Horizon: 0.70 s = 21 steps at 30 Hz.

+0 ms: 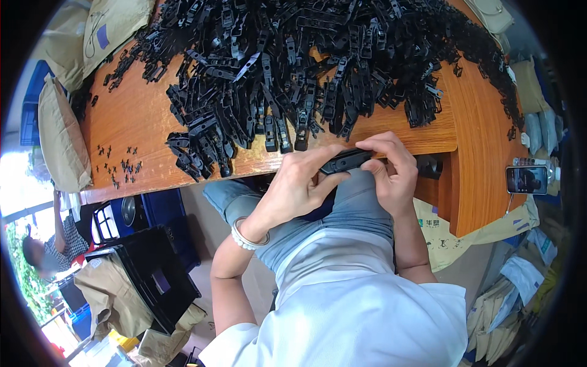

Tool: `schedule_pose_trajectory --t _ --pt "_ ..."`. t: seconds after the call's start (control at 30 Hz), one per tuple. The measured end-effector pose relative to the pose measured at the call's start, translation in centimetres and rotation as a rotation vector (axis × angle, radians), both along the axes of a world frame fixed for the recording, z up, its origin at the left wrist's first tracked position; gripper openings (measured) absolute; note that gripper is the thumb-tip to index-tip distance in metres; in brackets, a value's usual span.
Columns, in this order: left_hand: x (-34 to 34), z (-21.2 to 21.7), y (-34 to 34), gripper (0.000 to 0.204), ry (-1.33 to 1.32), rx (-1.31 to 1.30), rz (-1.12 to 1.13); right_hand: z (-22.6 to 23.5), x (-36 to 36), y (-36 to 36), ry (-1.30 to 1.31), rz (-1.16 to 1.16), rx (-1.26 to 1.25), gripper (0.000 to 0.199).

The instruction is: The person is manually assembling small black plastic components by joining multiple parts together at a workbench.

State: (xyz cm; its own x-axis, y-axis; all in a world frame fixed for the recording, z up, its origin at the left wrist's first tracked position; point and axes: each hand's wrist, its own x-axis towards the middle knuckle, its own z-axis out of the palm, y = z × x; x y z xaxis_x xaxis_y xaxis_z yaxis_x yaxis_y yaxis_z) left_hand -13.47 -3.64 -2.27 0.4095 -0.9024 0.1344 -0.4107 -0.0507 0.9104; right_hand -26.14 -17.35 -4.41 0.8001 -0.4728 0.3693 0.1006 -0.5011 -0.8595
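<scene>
- My left hand [301,182] and right hand [394,174] clamp opposite ends of a long black part [345,162], probably to steady it; it sits toward two o'clock, above my lap [362,208].
- At twelve o'clock, a heap of similar parts [281,67] covers the wooden table [137,79], seemingly within easy reach.
- Small black crosses [125,164] lie apart at nine o'clock, perhaps to avoid mixing.
</scene>
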Motion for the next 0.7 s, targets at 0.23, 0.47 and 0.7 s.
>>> schedule_pose_trajectory --t 0.23,0.47,0.7 --pt "1.0 -0.5 0.7 0.041 0.132 0.072 -0.1 0.7 0.0 0.4 -0.022 0.129 0.424 0.02" --pt "8.1 0.4 1.6 0.013 -0.059 0.177 0.356 -1.8 -0.4 1.6 0.298 0.29 0.135 0.02" --pt "11.1 0.3 0.6 0.008 -0.113 0.002 0.482 -2.7 -0.6 2.1 0.213 0.23 0.256 0.017"
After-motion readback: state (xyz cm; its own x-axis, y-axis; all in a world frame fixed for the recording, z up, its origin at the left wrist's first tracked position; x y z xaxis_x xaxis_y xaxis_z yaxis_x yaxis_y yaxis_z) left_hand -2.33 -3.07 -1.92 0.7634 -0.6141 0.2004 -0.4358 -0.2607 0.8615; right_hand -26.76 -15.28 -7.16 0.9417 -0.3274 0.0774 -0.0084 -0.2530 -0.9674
